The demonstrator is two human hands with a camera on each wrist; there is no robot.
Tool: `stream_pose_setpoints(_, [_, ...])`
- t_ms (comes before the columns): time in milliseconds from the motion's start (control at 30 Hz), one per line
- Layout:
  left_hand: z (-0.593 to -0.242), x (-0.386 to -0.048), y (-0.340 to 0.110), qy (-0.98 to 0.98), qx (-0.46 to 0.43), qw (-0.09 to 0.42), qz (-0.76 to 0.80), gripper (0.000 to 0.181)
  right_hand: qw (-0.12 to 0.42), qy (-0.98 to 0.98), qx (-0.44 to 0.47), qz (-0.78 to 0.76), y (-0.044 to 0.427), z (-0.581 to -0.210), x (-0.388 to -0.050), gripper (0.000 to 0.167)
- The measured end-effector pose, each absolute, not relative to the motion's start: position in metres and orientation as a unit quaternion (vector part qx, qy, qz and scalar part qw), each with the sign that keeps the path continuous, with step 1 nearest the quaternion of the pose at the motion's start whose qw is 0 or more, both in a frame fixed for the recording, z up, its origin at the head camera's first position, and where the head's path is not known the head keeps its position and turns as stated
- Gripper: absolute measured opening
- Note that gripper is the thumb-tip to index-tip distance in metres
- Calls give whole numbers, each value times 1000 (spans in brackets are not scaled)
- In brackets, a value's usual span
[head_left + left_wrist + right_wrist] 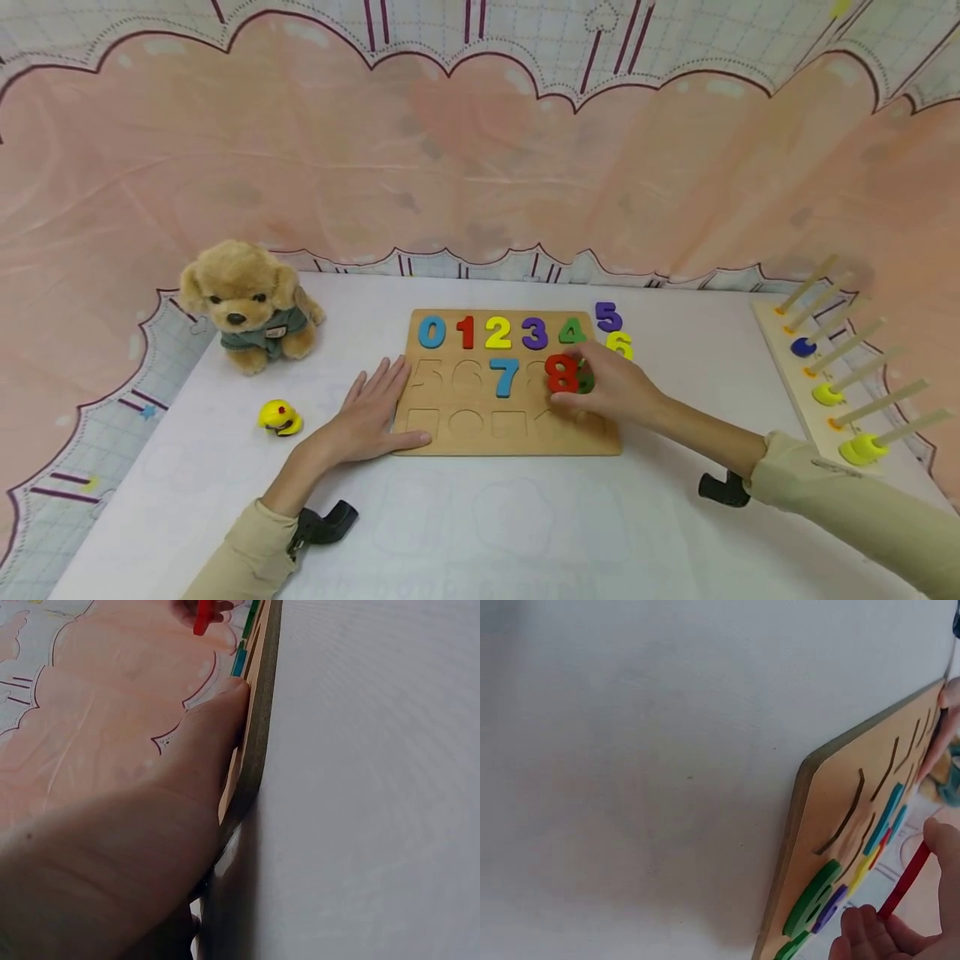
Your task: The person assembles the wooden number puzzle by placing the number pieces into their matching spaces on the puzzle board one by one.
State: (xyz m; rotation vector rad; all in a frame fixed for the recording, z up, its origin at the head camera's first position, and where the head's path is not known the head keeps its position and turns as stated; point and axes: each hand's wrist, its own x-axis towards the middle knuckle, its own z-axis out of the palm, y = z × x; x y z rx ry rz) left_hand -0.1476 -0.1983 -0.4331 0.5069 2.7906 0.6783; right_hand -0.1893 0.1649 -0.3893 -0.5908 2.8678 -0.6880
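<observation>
One red 8 [561,373] pinched, right fingers [573,401] | left fingers [380,381] straight, touching board [480,449] | 8-to-board gap: wrist views only

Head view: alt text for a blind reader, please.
A person's right hand holds a red 8 over a wooden number board; the left hand rests on its left edge. A plush dog and yellow toy sit left, a pegged stand right.

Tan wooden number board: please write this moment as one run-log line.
right hand pinches flat red numeral 8 above board | left hand touches board's left edge | light-blue numeral 7 in middle row
</observation>
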Motion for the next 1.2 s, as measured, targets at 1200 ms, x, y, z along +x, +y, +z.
stream_pose_setpoints(1200, [-434, -148, -198, 952, 173, 108, 228, 110, 213, 829, -145, -496, 161, -388, -201, 72])
